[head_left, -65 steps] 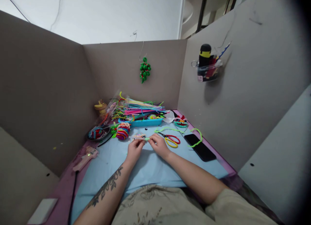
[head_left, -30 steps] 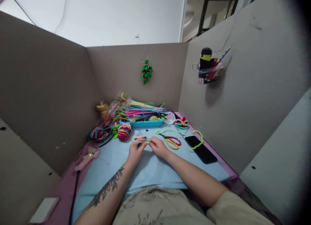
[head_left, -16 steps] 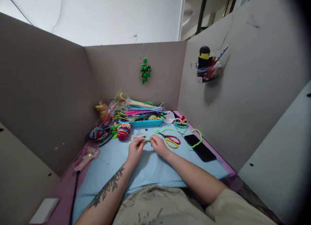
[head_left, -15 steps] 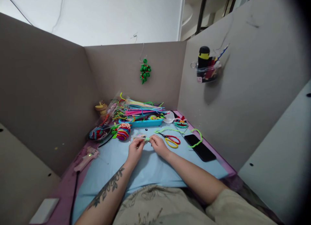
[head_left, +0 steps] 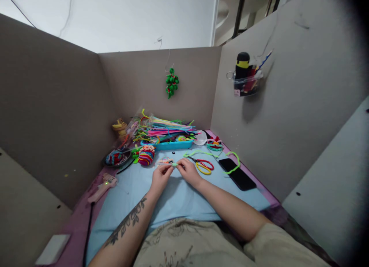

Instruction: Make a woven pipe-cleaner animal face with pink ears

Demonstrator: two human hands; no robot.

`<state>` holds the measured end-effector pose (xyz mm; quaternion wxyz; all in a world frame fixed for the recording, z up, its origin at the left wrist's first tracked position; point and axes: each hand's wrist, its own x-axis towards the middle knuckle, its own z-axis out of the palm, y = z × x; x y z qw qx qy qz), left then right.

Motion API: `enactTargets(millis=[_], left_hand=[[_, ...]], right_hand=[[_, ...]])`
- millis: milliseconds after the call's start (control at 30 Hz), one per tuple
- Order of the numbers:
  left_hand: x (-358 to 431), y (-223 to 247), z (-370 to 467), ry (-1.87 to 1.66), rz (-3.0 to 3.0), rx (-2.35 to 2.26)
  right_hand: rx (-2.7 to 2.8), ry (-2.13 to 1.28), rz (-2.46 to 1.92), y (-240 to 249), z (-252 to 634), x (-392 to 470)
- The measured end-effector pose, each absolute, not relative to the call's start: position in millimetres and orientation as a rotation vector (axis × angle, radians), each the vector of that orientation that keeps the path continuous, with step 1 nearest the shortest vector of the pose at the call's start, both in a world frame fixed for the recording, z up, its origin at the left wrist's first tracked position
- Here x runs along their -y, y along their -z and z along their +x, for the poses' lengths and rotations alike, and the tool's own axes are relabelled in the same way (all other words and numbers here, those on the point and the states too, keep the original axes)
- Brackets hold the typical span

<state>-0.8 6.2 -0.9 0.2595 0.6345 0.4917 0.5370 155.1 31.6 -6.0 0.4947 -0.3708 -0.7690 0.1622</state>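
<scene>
Near the middle of the blue cloth, my left hand [head_left: 160,176] and my right hand [head_left: 188,172] face each other, fingertips close together. Between them is a small pale-green pipe cleaner piece [head_left: 174,164], pinched from both sides. My fingers hide most of its shape. A small multicoloured fuzzy piece [head_left: 165,160] lies just beyond my left fingers. To the right of my right hand rest scissors [head_left: 204,167] with one red and one yellow handle. A bright green pipe cleaner [head_left: 238,160] curls beyond them, partly over a black phone [head_left: 242,178].
At the back, a blue tray [head_left: 170,146] carries bundles of coloured pipe cleaners [head_left: 170,129]. A striped multicoloured ball [head_left: 146,155] and a dark bowl [head_left: 127,159] stand on the left. A pink glue gun [head_left: 102,188] lies at the left edge. Grey partitions [head_left: 144,82] enclose the table.
My hands stay nearly in place, with small finger shifts around the pale-green piece. The view has tilted slightly.
</scene>
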Motion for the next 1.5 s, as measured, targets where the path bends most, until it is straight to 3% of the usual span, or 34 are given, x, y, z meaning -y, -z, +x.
enactTargets(millis=[600, 1200, 1500], left_hand=[[-8.6, 3.2, -0.1, -1.406, 1.687, -1.32], [-8.0, 3.7, -0.1, -1.592, 1.896, -1.148], [-14.6, 12.6, -2.1, -1.504, 1.708, -1.183]], right_hand=[[1.867, -0.335, -0.919, 9.7, 152.8, -30.8], [2.064, -0.488, -0.784, 12.4, 156.7, -34.3], [1.954, -0.461, -0.843, 5.8, 157.0, -31.9]])
